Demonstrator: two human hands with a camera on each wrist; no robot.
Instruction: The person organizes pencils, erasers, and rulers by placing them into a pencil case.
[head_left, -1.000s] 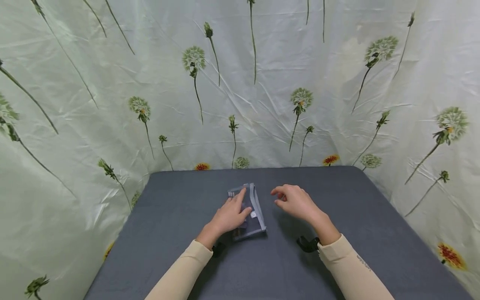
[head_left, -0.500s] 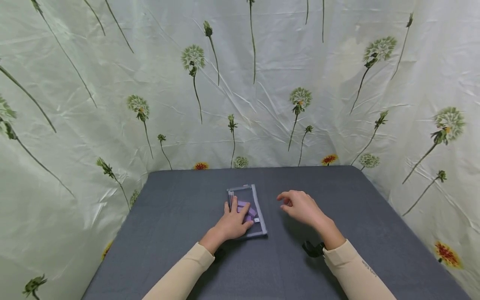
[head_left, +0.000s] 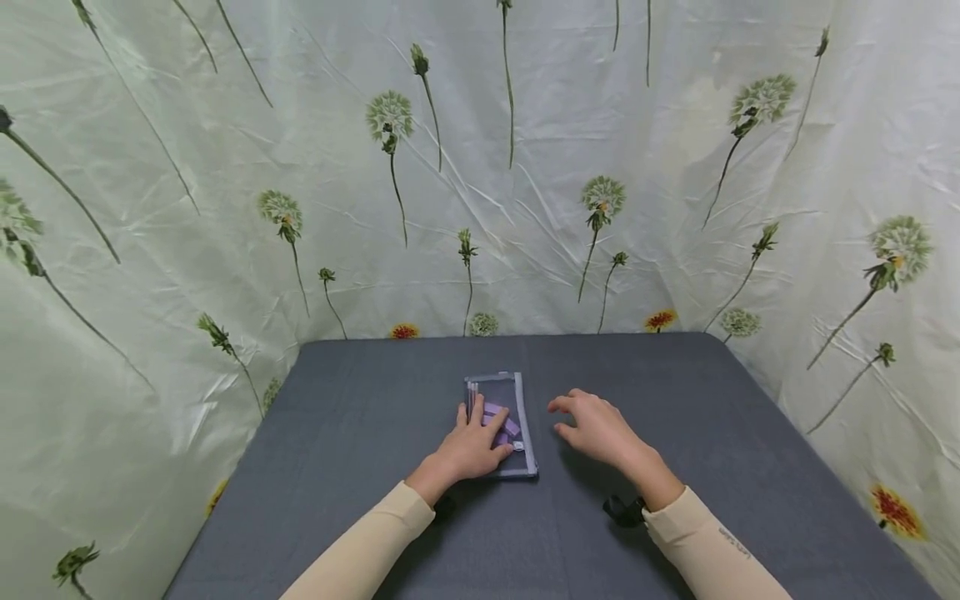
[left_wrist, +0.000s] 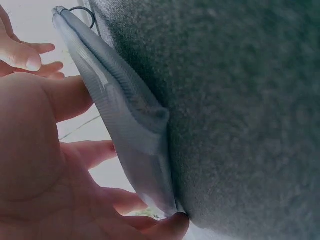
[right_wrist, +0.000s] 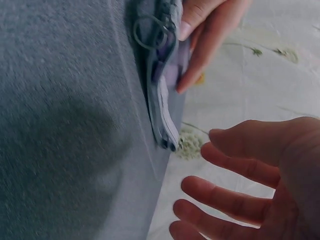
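Note:
A see-through zippered pouch (head_left: 527,429) lies on the dark grey table. Purple block-like pieces (head_left: 512,427) and thin pale sticks (head_left: 472,393) show through its clear top. My left hand (head_left: 467,450) rests on the pouch with fingers spread, covering its near left part. In the left wrist view the fingertips touch the edge of the pouch (left_wrist: 117,120) and the thumb lies along its side. My right hand (head_left: 600,427) hovers to the right of the pouch, apart from it, fingers loosely bent and holding nothing. A ring (right_wrist: 145,32) hangs at the zipper end.
The table (head_left: 375,400) carries a dark grey cloth. A pale curtain (head_left: 525,208) printed with dandelions stands behind and at both sides. A black strap (head_left: 622,510) shows under the right wrist.
My left hand has drawn back nearer on the pouch, with fingers more spread. The pouch has straightened and slid slightly right, showing more purple pieces. My right hand has come slightly nearer the body.

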